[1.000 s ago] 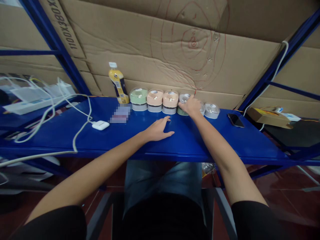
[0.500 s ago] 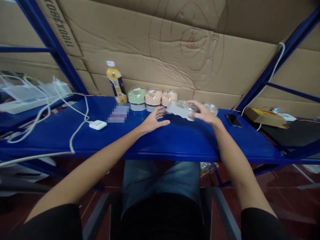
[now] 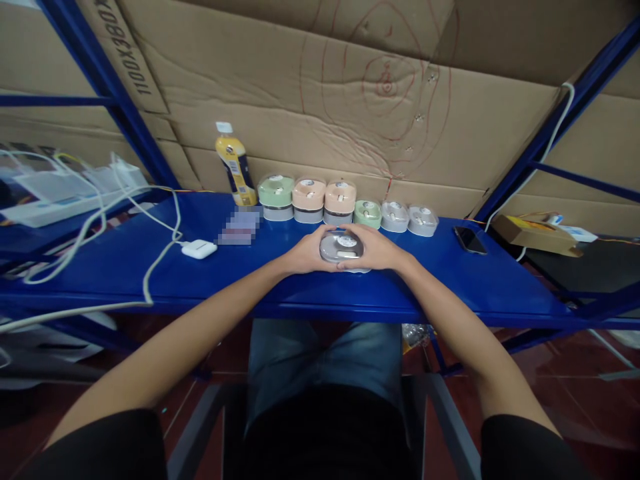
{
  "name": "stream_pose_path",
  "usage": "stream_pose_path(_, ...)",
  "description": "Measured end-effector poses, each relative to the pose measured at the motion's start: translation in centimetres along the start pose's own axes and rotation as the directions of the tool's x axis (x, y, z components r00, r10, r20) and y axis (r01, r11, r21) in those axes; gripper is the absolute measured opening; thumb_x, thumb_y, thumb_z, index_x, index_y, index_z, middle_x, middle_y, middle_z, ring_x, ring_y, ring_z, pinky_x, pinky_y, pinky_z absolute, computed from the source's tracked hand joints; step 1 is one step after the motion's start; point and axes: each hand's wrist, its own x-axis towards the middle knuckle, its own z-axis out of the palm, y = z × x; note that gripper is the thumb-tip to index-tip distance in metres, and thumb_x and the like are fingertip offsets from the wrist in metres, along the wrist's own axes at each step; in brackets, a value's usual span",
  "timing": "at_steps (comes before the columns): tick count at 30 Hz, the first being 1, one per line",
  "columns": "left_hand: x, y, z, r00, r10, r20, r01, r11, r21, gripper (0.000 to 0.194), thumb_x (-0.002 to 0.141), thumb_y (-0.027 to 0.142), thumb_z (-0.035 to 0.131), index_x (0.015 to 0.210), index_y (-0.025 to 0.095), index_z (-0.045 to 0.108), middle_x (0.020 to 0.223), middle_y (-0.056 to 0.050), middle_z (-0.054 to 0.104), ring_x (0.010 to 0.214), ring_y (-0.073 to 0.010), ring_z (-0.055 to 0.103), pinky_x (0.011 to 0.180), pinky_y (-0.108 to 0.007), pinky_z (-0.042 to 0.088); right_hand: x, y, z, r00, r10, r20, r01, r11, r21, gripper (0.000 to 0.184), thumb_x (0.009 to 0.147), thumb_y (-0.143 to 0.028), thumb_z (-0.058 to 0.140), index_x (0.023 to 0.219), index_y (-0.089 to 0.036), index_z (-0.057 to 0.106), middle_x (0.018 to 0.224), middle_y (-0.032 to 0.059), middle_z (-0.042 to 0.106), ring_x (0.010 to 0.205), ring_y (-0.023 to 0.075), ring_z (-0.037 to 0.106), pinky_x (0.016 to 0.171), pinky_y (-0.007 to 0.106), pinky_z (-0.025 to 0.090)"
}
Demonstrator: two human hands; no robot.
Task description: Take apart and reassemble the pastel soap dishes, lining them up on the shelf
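Observation:
Between my two hands is a grey plastic case (image 3: 341, 245) with a clear lid and a round sticker on top. My left hand (image 3: 311, 253) curls around its left side, and my right hand (image 3: 376, 248) wraps its right side. Both thumbs meet at the front; the fingers behind are partly hidden. Beyond my hands a row of similar cases lines the cardboard: a green one (image 3: 276, 192) and two peach ones (image 3: 309, 195), each stacked on a grey one, then single cases, one green (image 3: 367, 213) and two grey (image 3: 395, 217).
A yellow drink bottle (image 3: 236, 167) stands left of the row on the blue shelf (image 3: 280, 293). White earbud case (image 3: 199, 249), cables and a blurred-out patch (image 3: 239, 227) lie at left. A dark phone (image 3: 470, 240) and an open cardboard box (image 3: 537, 237) are at right.
My right hand lifted the grey case off the green one and brought it left and nearer to me. My left hand closed on its other side. The case now faces lid up.

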Motion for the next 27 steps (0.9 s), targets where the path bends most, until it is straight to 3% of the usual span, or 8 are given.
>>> stream_pose_path(3,-0.2,0.0,-0.3,0.999,0.032,-0.002,-0.032,0.998,0.062,0.111,0.072,0.064,0.097,0.164,0.022,0.052,0.159,-0.02,0.065,0.147,-0.0438,0.063,0.125,-0.061,0.051,-0.6,0.7,-0.9,0.997,0.037,-0.067,-0.036,0.999,0.023,0.098,0.081,-0.074,0.086,0.161,-0.023,0.061,0.151,0.0177,0.073,0.136,0.0426,0.07,0.12,0.061,0.054)
stream_pose_path(7,-0.6,0.4,-0.7,0.991,0.088,0.099,-0.104,0.979,0.174,0.068,0.09,0.066,0.082,0.145,0.028,0.076,0.141,-0.013,0.07,0.143,-0.0397,0.064,0.13,-0.061,0.046,-1.9,3.2,-3.2,0.961,0.229,-0.158,-0.221,0.973,0.064,0.087,0.092,-0.073,0.077,0.16,-0.022,0.062,0.137,0.0174,0.079,0.123,0.0421,0.074,0.113,0.062,0.058)
stream_pose_path(10,-0.6,0.8,-0.8,0.987,0.098,0.126,-0.12,0.975,0.184,0.055,0.095,0.066,0.077,0.136,0.03,0.084,0.137,-0.013,0.069,0.144,-0.0393,0.061,0.132,-0.06,0.045,-2.5,4.5,-4.0,0.927,0.33,-0.181,-0.325,0.944,0.059,0.084,0.093,-0.078,0.075,0.157,-0.026,0.064,0.13,0.0149,0.081,0.121,0.0429,0.074,0.112,0.064,0.058)
stream_pose_path(18,-0.4,-0.2,-2.3,0.999,0.052,0.006,-0.052,0.982,0.182,0.061,0.098,0.073,0.068,0.127,0.023,0.088,0.146,-0.017,0.066,0.146,-0.0422,0.06,0.126,-0.061,0.051,-2.7,5.2,-4.6,0.912,0.392,-0.122,-0.393,0.919,0.016,0.08,0.095,-0.073,0.075,0.159,-0.026,0.064,0.14,0.0156,0.079,0.124,0.0408,0.075,0.114,0.062,0.06)
stream_pose_path(23,-0.5,-2.3,-4.8,0.997,-0.014,-0.074,0.033,0.967,0.254,0.063,0.096,0.074,0.066,0.12,0.02,0.087,0.136,-0.017,0.067,0.138,-0.0418,0.065,0.124,-0.061,0.051,-3.0,6.4,-5.4,0.92,0.391,0.013,-0.39,0.919,-0.047,0.088,0.076,-0.056,0.094,0.153,-0.021,0.068,0.14,0.0163,0.078,0.126,0.0402,0.075,0.114,0.057,0.062)
stream_pose_path(27,-0.5,-3.6,-5.7,0.993,-0.076,-0.091,0.101,0.942,0.32,0.063,0.095,0.076,0.065,0.118,0.021,0.087,0.126,-0.015,0.067,0.128,-0.0402,0.068,0.123,-0.062,0.05,-3.2,6.8,-5.4,0.923,0.376,0.081,-0.372,0.926,-0.061,0.096,0.068,-0.049,0.097,0.154,-0.017,0.068,0.141,0.0174,0.078,0.131,0.0404,0.075,0.116,0.055,0.061)
